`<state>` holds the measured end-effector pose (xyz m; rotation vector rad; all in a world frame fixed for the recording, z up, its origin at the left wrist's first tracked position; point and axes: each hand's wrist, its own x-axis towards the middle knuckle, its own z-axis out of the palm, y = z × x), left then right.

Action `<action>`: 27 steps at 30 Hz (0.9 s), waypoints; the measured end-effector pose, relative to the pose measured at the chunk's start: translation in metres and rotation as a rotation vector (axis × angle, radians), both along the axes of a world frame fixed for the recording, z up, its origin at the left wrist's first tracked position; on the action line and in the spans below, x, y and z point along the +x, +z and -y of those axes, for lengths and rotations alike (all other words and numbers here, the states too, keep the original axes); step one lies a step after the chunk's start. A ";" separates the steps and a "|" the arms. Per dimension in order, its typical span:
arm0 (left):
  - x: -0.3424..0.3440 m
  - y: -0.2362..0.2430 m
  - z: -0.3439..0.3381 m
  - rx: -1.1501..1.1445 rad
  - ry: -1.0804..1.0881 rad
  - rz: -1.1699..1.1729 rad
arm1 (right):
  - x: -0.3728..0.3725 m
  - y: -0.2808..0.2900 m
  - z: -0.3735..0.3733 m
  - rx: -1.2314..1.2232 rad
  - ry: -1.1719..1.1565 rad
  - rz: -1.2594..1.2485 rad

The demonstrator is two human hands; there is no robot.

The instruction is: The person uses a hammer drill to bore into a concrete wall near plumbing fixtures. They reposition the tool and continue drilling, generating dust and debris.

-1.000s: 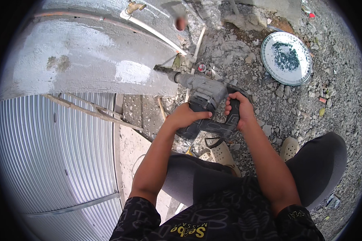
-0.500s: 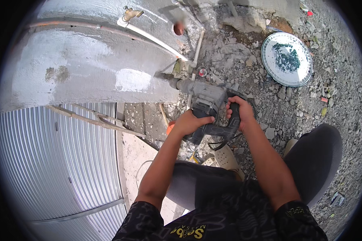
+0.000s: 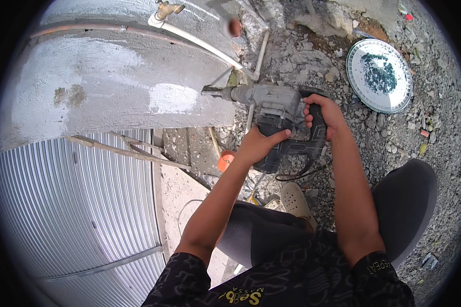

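Observation:
A grey and black rotary hammer (image 3: 277, 98) lies sideways in front of me, its nose toward the left. My left hand (image 3: 261, 144) is wrapped around its dark motor housing, thumb across the body. The fingers of my right hand (image 3: 329, 116) close round the black rear handle. From the nose, a dark bit (image 3: 215, 92) reaches to the edge of the grey plastered wall (image 3: 118, 94); whether its tip touches the plaster I cannot tell. The power cord (image 3: 294, 176) loops below the handle.
Beyond the tool, a white pipe (image 3: 202, 48) with a brass tap (image 3: 168, 9) runs along the wall. A round white lid (image 3: 398, 100) with green flecks lies on the rubble (image 3: 343, 169). An orange container (image 3: 226, 160), wooden poles (image 3: 133, 153) and corrugated metal sheeting (image 3: 77, 199) are to the left.
Both hands and the rotary hammer have shifted right and slightly farther away from me. More of the bit now shows beside the wall. My grip looks the same.

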<state>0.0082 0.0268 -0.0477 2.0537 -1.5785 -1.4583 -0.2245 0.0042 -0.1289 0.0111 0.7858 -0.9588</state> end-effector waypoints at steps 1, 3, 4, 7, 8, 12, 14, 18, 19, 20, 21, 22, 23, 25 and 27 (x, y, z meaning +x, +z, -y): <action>-0.001 -0.001 0.001 -0.009 0.010 0.033 | -0.002 0.003 0.003 -0.007 0.012 -0.004; -0.003 -0.002 0.003 -0.063 0.018 0.070 | -0.004 0.007 0.007 -0.100 -0.027 -0.036; -0.004 -0.003 0.004 -0.075 -0.005 0.078 | -0.003 0.007 0.006 -0.070 -0.025 -0.036; -0.003 -0.003 0.005 -0.011 -0.022 0.135 | 0.002 0.005 0.001 -0.025 -0.033 -0.028; -0.003 -0.003 0.005 -0.025 -0.026 0.131 | 0.002 0.004 0.000 -0.027 -0.031 -0.034; -0.005 -0.002 0.003 -0.021 0.002 0.014 | -0.001 0.002 0.006 -0.034 -0.012 -0.023; -0.009 -0.001 0.005 -0.050 0.023 -0.060 | -0.005 0.005 0.013 -0.045 -0.004 -0.050; -0.016 0.006 0.009 -0.088 0.031 -0.030 | -0.009 0.010 0.022 -0.107 0.004 -0.039; -0.017 0.007 0.009 -0.098 0.027 -0.007 | -0.010 0.012 0.023 -0.107 0.007 -0.050; -0.017 0.007 0.010 -0.090 0.025 -0.025 | -0.010 0.013 0.025 -0.108 0.007 -0.062; -0.017 0.006 0.009 -0.085 0.025 -0.038 | -0.010 0.013 0.024 -0.098 0.015 -0.079; -0.016 0.005 0.009 -0.085 0.031 -0.041 | -0.010 0.014 0.024 -0.104 0.012 -0.071; -0.016 0.003 0.009 -0.094 0.038 -0.069 | -0.010 0.014 0.024 -0.105 0.017 -0.067; -0.015 -0.001 0.008 -0.112 0.062 -0.089 | -0.011 0.016 0.025 -0.102 0.024 -0.075; -0.012 -0.004 0.009 -0.112 0.046 -0.027 | -0.012 0.018 0.025 -0.109 0.027 -0.092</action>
